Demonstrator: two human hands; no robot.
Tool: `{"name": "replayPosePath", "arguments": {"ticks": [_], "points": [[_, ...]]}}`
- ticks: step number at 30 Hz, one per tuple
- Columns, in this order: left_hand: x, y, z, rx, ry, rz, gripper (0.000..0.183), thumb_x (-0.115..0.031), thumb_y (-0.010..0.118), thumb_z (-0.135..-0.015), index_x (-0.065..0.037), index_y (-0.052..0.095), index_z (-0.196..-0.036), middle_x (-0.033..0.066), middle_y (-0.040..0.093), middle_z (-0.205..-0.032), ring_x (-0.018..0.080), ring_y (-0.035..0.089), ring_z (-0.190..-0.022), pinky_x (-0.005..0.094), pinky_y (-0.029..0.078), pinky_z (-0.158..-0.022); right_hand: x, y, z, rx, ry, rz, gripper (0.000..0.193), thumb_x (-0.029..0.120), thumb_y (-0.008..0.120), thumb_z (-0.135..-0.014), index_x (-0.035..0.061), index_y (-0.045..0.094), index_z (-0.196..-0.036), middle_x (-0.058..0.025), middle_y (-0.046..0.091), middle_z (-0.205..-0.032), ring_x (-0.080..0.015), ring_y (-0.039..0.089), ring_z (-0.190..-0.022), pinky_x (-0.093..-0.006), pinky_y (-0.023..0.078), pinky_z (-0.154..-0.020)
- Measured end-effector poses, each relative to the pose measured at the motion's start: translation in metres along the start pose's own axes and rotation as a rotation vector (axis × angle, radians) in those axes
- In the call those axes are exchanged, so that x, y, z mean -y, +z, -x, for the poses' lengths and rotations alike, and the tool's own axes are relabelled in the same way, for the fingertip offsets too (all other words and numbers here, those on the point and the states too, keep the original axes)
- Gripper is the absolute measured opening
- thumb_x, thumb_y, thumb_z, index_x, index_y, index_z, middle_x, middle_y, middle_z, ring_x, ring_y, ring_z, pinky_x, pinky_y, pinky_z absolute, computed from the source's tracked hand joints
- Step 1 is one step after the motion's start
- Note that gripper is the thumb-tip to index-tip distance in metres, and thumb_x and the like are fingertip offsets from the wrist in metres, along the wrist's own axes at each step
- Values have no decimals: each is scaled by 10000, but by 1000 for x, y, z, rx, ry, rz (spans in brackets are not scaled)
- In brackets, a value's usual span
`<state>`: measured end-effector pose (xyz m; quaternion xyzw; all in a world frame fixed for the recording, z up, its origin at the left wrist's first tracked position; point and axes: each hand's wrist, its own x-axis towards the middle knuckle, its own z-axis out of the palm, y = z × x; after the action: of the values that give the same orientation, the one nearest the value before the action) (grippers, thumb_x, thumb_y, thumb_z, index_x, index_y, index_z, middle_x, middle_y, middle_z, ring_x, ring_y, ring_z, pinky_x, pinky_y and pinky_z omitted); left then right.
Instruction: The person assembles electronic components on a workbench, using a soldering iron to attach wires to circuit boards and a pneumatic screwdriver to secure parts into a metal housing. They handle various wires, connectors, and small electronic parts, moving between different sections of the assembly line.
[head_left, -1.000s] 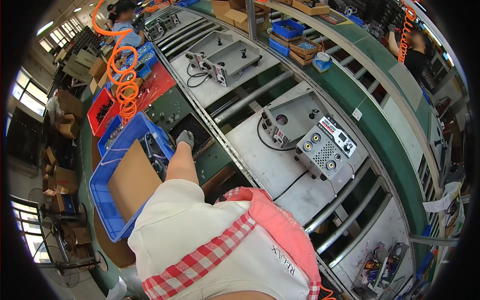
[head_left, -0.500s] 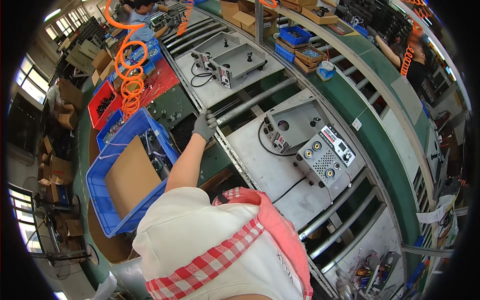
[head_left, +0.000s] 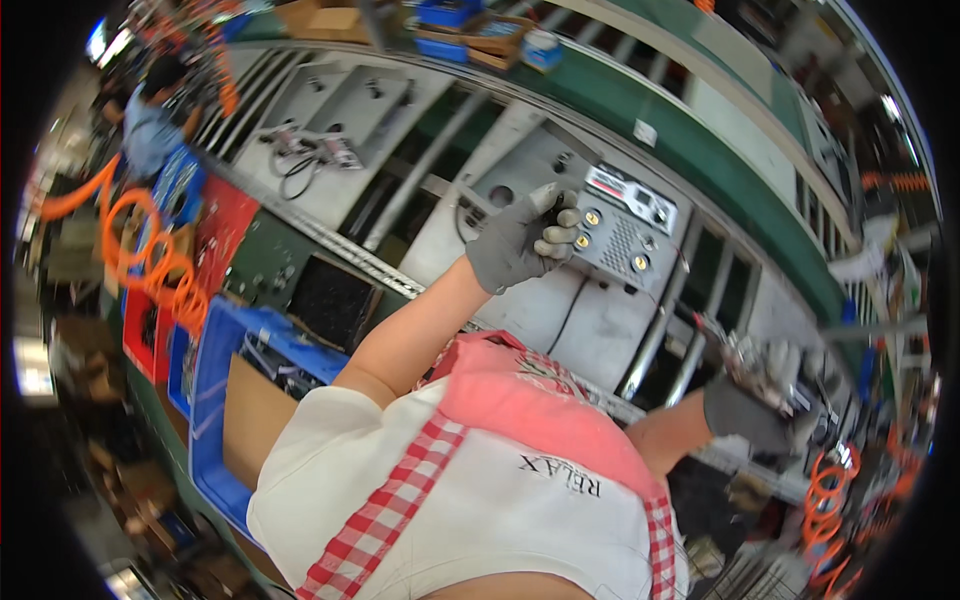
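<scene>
My left hand (head_left: pixel 525 237), in a grey glove, is raised over the conveyor. Its fingers curl together around something small and dark that I cannot make out. Beside those fingers stands a grey box-shaped machine (head_left: pixel 622 232) with brass sockets, a vent grid and a knob on its front panel. Behind the hand, an open grey metal housing (head_left: pixel 535 165) lies partly hidden. Off to the right, my right hand (head_left: pixel 750 410), also gloved, is closed at a jumble of wired parts (head_left: pixel 765 368). Motion blur hides exactly what it grips.
More open grey housings (head_left: pixel 345 100) lie on a plate farther left. Metal rollers (head_left: pixel 655 350) run between the plates. On my left stands a blue bin (head_left: pixel 208 400) with cardboard inside. Orange coiled hoses (head_left: pixel 150 250) hang nearby. A co-worker (head_left: pixel 155 130) is at the far left.
My left hand has left the conveyor's near edge and moved right to the machine's front. My right hand has come further into view at the wired parts. The whole view has turned.
</scene>
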<state>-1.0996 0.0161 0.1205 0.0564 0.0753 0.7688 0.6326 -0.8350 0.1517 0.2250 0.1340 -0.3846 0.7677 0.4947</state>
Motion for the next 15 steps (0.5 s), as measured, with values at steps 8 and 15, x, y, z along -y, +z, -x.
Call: {"name": "replayPosePath", "arguments": {"ticks": [8, 15], "points": [[25, 15, -21, -134, -254, -235, 258, -299, 508, -963, -41, 512, -973, -7, 490, -764, 25, 348, -533, 138, 296, -416, -72, 41, -17, 172, -332, 334, 494, 356, 523, -919, 145, 392, -1347, -137, 544, -1057, -124, 492, -600, -297, 434, -525], [11, 5, -30, -108, -357, -141, 269, -276, 508, -965, -16, 524, -1033, 4, 512, -774, 15, 359, -529, 125, 311, -415, -104, 40, -26, 146, -311, 418, 430, 309, 514, -925, 152, 427, -1315, -148, 557, -1037, -146, 510, -542, -352, 457, -493]]}}
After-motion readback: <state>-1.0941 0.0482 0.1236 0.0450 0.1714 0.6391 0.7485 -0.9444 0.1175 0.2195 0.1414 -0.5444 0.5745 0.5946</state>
